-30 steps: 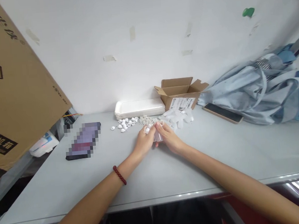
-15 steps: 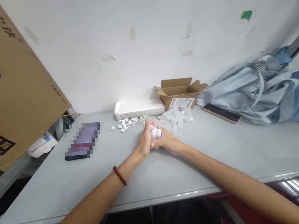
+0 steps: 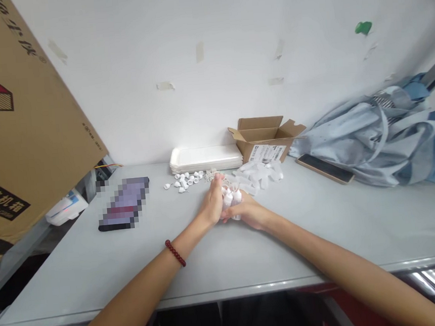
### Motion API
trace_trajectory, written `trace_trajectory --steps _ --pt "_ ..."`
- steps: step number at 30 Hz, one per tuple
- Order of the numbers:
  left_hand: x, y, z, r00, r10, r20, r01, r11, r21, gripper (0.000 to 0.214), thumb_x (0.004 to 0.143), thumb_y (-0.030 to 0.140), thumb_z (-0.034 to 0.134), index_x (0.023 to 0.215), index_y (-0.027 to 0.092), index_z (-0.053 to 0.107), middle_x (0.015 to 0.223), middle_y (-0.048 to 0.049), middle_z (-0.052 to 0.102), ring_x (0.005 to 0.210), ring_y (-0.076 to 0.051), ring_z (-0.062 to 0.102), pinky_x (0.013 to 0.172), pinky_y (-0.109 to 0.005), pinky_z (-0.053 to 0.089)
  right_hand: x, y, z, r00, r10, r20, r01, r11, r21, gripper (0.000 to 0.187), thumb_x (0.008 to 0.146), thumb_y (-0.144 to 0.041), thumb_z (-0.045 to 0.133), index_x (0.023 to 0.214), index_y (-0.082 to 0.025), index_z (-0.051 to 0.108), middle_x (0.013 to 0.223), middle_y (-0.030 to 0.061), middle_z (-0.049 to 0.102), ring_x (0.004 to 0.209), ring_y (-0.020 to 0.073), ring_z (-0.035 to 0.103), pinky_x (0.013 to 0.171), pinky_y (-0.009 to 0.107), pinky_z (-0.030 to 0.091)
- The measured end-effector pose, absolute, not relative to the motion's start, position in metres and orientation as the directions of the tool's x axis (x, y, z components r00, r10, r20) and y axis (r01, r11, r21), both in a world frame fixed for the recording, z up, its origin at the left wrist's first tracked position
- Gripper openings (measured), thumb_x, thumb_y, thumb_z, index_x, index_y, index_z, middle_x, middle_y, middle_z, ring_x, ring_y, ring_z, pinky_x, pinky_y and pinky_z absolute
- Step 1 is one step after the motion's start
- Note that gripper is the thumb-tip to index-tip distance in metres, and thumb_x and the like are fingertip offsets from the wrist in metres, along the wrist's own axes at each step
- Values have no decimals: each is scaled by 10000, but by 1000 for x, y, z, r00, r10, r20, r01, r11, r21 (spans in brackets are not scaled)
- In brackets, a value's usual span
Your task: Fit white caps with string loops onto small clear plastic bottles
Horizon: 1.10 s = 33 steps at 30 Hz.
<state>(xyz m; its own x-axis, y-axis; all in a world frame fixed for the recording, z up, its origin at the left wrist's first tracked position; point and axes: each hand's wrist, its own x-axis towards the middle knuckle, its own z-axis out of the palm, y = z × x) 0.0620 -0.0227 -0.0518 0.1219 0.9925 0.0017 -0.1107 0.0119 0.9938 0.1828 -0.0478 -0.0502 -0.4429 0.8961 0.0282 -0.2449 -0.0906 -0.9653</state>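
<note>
Small white capped bottles (image 3: 236, 198) are bunched upright between my two hands, low over the table. My left hand (image 3: 211, 202) presses against their left side, its thumb pointing up. From the right, my right hand (image 3: 251, 212) wraps round them with its fingers curled. How many bottles are in the bunch is partly hidden by my fingers. Just behind my hands lie pale rubber bands or strings (image 3: 211, 175), too small to tell which. Loose white pointed caps (image 3: 191, 178) are scattered to the left, and translucent empty-looking bottles (image 3: 258, 174) lie in a pile to the right.
A stack of white trays (image 3: 205, 156) and an open cardboard box (image 3: 263, 141) stand against the wall. A blurred-out phone-like object (image 3: 125, 204) lies left, a phone (image 3: 324, 169) right beside a pale blue cloth bag (image 3: 356, 135). A large carton (image 3: 39, 128) leans at left.
The bunch of bottles has tilted and spread slightly between my hands, with its tops now nearer to me and to the right. My view has shifted a little.
</note>
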Motion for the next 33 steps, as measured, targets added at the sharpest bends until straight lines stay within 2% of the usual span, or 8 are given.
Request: trace_trajectory --steps 3,7,9,11,14,16,21,33 --pt "62 -24 -50 93 995 24 10 -25 1000 581 817 666 386 1091 214 627 829 -56 667 812 -221 614 723 -292 422 184 -47 -51 -425 905 1 -239 -111 -965 292 557 -185 742 821 -166 616 700 1 614 642 165 573 578 272 497" --pt "55 -21 -42 31 993 116 176 -119 977 333 819 471 533 1006 207 613 754 -29 638 741 -203 586 697 -288 406 184 -47 -47 -367 930 3 -205 -77 -976 201 558 -200 705 728 -167 603 662 -5 604 612 156 552 509 237 452" --pt "48 -16 -34 11 981 193 215 -191 958 302 771 367 609 1026 205 590 800 -30 646 756 -192 586 700 -280 407 183 -46 -44 -337 941 5 -171 -56 -984 195 544 -191 705 694 -167 583 638 -10 593 577 146 535 493 234 438" --pt "39 -11 -25 -24 954 299 253 -283 925 224 756 336 615 935 201 607 808 -32 642 764 -181 576 701 -270 403 184 -45 -41 -299 954 16 -123 -22 -992 200 533 -176 711 658 -168 554 605 -18 569 537 132 504 482 235 427" --pt "28 -8 -11 133 920 370 250 -392 885 232 798 384 551 687 188 605 677 -22 602 680 -157 537 669 -257 399 186 -42 -37 -224 973 49 -63 36 -997 243 527 -162 717 664 -179 517 591 -38 533 515 121 471 457 229 404" --pt "25 -10 -6 275 888 368 209 -429 879 233 772 382 582 658 182 621 661 -23 602 656 -151 524 634 -249 397 189 -40 -36 -182 982 49 -43 42 -998 287 518 -165 725 698 -188 502 600 -53 514 513 115 458 445 222 388" --pt "28 -15 -8 326 869 372 194 -447 873 160 733 321 604 697 179 668 682 -25 625 657 -152 523 609 -246 399 191 -38 -36 -149 988 40 -7 40 -999 325 503 -172 736 717 -188 492 616 -64 494 522 104 447 440 209 358" --pt "33 -6 -21 101 959 266 86 -275 958 174 701 299 618 583 171 603 460 45 453 460 -86 379 482 -226 290 193 -41 -30 -206 978 -18 -70 -33 -997 328 532 -199 767 773 -165 549 620 -10 602 544 158 548 477 246 422"
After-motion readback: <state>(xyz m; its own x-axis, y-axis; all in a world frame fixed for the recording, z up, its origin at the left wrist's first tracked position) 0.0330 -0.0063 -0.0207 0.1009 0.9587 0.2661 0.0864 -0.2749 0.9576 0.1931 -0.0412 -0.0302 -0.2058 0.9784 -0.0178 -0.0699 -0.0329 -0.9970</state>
